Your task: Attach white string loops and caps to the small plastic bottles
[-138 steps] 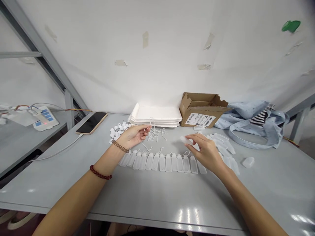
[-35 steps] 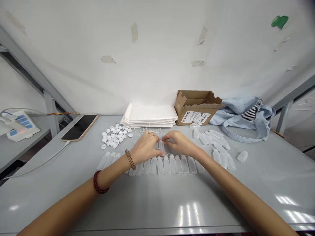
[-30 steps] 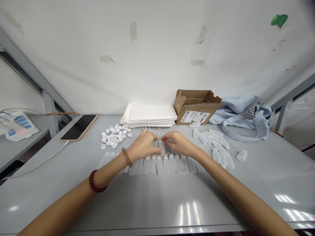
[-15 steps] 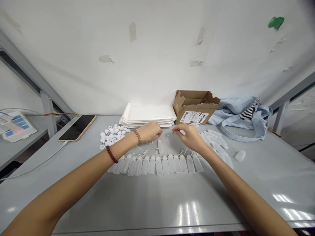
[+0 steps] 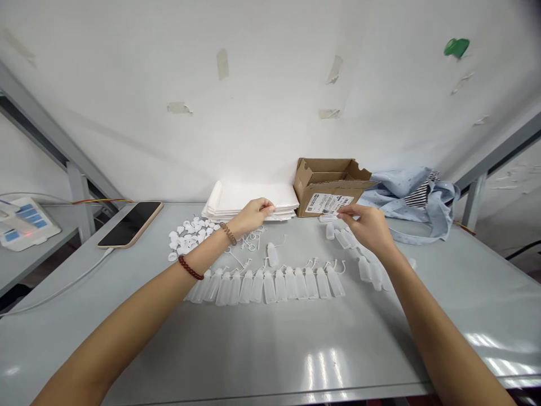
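My left hand [image 5: 255, 215] is closed in a pinch just in front of the white envelope stack [image 5: 253, 197]; what it holds, if anything, is too small to tell. My right hand [image 5: 367, 224] is closed over the loose clear bottles [image 5: 343, 239] at the right, its fingertips near the carton's label, and its contents cannot be made out. A row of translucent bottles [image 5: 269, 286] lies across the table below the hands, with thin white strips at their tops. One separate bottle [image 5: 273, 255] lies above the row. White caps [image 5: 184, 239] are piled beside my left wrist.
An open cardboard box [image 5: 325, 180] stands behind the bottles, with a light blue cloth bag [image 5: 406, 194] to its right. At the left lie a phone [image 5: 131, 224] on a cable and a white-blue device [image 5: 29, 223]. Metal posts flank the table.
My right hand has moved right, away from my left hand, to the loose bottles. My left hand has shifted slightly left and up. The view has shifted a little.
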Tool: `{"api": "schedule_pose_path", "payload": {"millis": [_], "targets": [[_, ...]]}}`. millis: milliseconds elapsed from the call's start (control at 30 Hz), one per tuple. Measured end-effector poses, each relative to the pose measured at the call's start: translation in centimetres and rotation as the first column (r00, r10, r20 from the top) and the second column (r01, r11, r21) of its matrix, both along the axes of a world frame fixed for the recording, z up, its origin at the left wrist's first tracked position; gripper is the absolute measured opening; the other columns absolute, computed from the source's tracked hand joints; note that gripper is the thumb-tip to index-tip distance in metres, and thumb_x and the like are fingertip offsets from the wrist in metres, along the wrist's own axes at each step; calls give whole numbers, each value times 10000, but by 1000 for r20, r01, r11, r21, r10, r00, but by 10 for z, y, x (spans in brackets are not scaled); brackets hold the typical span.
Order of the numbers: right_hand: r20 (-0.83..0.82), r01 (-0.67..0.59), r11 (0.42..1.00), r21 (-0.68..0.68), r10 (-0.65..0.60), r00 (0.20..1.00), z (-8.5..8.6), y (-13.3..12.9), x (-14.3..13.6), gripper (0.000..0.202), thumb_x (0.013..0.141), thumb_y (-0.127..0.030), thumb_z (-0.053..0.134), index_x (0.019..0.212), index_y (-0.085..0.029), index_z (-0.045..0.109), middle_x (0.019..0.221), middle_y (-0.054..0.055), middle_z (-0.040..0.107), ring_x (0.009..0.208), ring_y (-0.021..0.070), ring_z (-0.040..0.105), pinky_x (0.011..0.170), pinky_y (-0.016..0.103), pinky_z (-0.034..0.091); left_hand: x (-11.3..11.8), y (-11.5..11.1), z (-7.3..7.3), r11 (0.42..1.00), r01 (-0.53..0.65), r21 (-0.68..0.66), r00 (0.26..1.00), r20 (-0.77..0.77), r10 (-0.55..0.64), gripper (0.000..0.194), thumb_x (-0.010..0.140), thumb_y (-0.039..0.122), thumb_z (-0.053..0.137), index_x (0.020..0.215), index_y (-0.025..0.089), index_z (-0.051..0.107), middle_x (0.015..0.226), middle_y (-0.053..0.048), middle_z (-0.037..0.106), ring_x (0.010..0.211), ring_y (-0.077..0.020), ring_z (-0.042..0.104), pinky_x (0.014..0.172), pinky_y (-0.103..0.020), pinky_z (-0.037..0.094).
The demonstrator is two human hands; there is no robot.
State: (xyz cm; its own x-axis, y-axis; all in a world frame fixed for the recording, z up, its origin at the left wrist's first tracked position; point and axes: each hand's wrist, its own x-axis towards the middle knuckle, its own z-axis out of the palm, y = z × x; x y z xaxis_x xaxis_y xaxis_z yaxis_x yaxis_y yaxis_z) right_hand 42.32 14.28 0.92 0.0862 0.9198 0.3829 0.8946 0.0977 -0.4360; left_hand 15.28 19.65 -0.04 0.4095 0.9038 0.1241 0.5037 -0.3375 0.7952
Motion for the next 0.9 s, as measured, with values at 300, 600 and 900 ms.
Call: {"api": "schedule_pose_path", "payload": {"millis": [300,600,900], "targets": [[227,-20,976,-216,70,971,-22,3,-4,175,789,-211,564,908,-163,683,846,75,706,745,213,634,642,287,425,-9,-4,13,981,-127,-149,953,257,162,154,804,281,486,759,149,550,954,-79,642,761,-146,509,664,-272,366],[322,16,951,-308,89,943,-31,1,-17,294,800,-180,553,1083,-129,616,968,160,673,887,305,621,647,327,425,-38,-21,10,969,-143,-203,901,379,213,167,765,319,587,767,151,583,843,-39,644,632,-110,486,622,-263,366],[116,-158,962,-225,187,975,-12,-18,-42,374,853,-178,484,1225,-143,468,969,89,664,772,181,624,712,281,470,-36,-69,18,949,-39,-313,695,674,251,326,710,238,721,997,118,624,825,-38,660,778,-140,610,812,-323,474]]}}
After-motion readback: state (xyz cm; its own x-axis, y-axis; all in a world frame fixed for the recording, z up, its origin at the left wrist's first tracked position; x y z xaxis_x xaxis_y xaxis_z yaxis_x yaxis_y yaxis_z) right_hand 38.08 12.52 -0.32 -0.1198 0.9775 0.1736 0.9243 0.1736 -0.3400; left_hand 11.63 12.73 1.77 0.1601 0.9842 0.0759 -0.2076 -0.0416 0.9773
